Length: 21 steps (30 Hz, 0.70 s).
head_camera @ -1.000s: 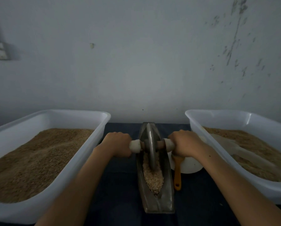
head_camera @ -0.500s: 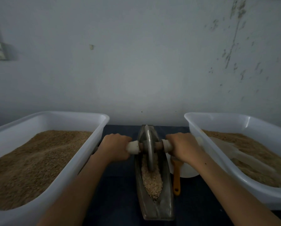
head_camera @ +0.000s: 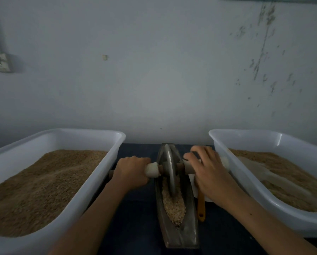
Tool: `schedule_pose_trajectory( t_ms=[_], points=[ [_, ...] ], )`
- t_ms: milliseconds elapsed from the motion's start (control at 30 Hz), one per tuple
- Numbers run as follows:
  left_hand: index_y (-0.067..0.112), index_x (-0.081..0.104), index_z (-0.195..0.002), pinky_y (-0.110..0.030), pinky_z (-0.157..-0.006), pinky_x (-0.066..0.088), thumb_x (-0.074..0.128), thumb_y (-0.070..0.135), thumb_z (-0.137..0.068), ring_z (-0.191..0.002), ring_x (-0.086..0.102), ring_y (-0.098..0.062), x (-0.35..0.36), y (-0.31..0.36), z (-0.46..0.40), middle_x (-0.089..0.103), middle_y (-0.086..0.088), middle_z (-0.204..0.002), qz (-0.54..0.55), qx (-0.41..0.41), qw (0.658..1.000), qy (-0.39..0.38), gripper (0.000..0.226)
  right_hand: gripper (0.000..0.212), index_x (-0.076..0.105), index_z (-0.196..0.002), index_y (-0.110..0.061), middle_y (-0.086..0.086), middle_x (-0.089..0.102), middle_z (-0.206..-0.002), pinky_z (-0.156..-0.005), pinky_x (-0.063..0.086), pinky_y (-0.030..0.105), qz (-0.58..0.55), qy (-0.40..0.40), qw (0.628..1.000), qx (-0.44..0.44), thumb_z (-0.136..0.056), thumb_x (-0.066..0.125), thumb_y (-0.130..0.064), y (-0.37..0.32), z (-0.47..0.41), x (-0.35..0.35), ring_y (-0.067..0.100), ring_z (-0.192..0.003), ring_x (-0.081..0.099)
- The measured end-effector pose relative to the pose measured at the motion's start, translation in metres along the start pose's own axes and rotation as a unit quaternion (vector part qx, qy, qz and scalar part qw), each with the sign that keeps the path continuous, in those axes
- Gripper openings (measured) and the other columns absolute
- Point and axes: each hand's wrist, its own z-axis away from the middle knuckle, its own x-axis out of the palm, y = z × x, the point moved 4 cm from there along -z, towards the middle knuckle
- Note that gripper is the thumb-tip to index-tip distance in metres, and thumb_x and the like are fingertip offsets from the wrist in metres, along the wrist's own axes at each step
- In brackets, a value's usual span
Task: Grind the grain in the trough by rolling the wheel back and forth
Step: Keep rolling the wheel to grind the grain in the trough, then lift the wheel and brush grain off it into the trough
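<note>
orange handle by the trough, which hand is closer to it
Right. The right hand is just above the orange handle, on the same side of the trough; the left hand is across the trough.

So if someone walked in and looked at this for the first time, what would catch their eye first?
Probably the metal wheel standing upright in the narrow trough at centre, with the left hand gripping one end of its axle handle and the right hand laid over the other. Pale crushed grain lies in the trough nearer the person. Two big white tubs of brown grain flank it on either side.
</note>
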Motion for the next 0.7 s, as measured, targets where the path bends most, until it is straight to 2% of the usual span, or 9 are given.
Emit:
schedule_pose_trajectory(
  t_ms=[67,167,200,300,400,533,633,700],
  points=[
    [0.030,0.057,-0.098,-0.034,-0.080,0.051,0.063,0.041,-0.079,-0.089,0.062,-0.014,0.000,0.001,0.001,0.066,0.006,-0.095,-0.002,0.004,1.000,0.000,0.023,0.042,0.062,-0.100,-0.014,0.005,0.059,-0.101,-0.072,0.054,0.032,-0.023,0.001,0.999,-0.030,-0.064,0.073,0.004,-0.002,0.006,-0.006,0.020,-0.089,0.055],
    [0.030,0.057,-0.099,-0.035,-0.080,0.051,0.062,0.041,-0.079,-0.089,0.063,-0.015,-0.001,0.001,0.001,0.067,0.006,-0.095,-0.010,0.003,1.000,-0.003,0.024,0.033,0.060,-0.109,-0.019,-0.001,0.064,-0.097,-0.062,0.050,0.019,-0.008,-0.107,0.992,-0.059,-0.079,0.070,-0.009,0.002,0.018,0.001,0.009,-0.077,0.059],
    [0.030,0.058,-0.099,-0.035,-0.080,0.051,0.062,0.042,-0.079,-0.089,0.063,-0.015,-0.001,0.002,0.001,0.067,0.006,-0.096,-0.012,0.002,1.000,-0.003,0.024,0.035,0.059,-0.116,-0.019,-0.003,0.064,-0.102,-0.064,0.050,0.019,0.011,-0.130,0.988,-0.079,-0.083,0.067,-0.012,0.003,0.022,0.005,0.008,-0.080,0.061],
    [0.031,0.057,-0.100,-0.034,-0.080,0.051,0.061,0.042,-0.080,-0.089,0.063,-0.015,-0.001,0.002,0.001,0.067,0.007,-0.096,-0.015,0.004,1.000,-0.006,0.023,0.039,0.048,-0.131,-0.024,-0.005,0.055,-0.123,-0.085,0.050,0.028,0.024,-0.204,0.976,-0.080,-0.094,0.052,-0.012,0.011,0.030,0.024,0.011,-0.104,0.057],
    [0.032,0.056,-0.096,-0.031,-0.075,0.049,0.062,0.042,-0.079,-0.088,0.063,-0.014,-0.001,0.002,0.001,0.067,0.007,-0.094,-0.015,0.004,1.000,-0.002,0.020,0.035,0.049,-0.124,-0.023,-0.002,0.056,-0.121,-0.085,0.051,0.032,0.039,-0.234,0.970,-0.054,-0.092,0.053,-0.010,0.020,0.033,0.031,0.013,-0.104,0.057],
    [0.033,0.056,-0.094,-0.029,-0.074,0.047,0.062,0.043,-0.079,-0.087,0.063,-0.013,-0.001,0.001,0.002,0.066,0.008,-0.092,-0.011,0.004,1.000,0.004,0.019,0.034,0.046,-0.131,-0.021,0.000,0.051,-0.128,-0.087,0.049,0.034,0.064,-0.265,0.961,-0.036,-0.097,0.048,-0.017,0.028,0.033,0.046,0.018,-0.110,0.056],
    [0.032,0.057,-0.093,-0.029,-0.073,0.048,0.062,0.043,-0.079,-0.084,0.062,-0.013,0.000,0.000,0.002,0.066,0.008,-0.091,-0.004,0.000,1.000,0.019,0.019,0.030,0.048,-0.131,-0.017,0.005,0.053,-0.128,-0.089,0.047,0.038,0.093,-0.293,0.949,-0.076,-0.102,0.041,-0.021,0.026,0.032,0.058,0.023,-0.111,0.055],
    [0.030,0.057,-0.090,-0.028,-0.070,0.048,0.062,0.044,-0.078,-0.081,0.063,-0.013,0.000,0.000,0.004,0.067,0.007,-0.088,-0.002,-0.007,0.999,0.044,0.019,0.030,0.047,-0.130,-0.018,0.005,0.052,-0.128,-0.089,0.048,0.038,0.110,-0.277,0.951,-0.085,-0.101,0.042,-0.021,0.026,0.031,0.059,0.023,-0.111,0.056]
  ],
)
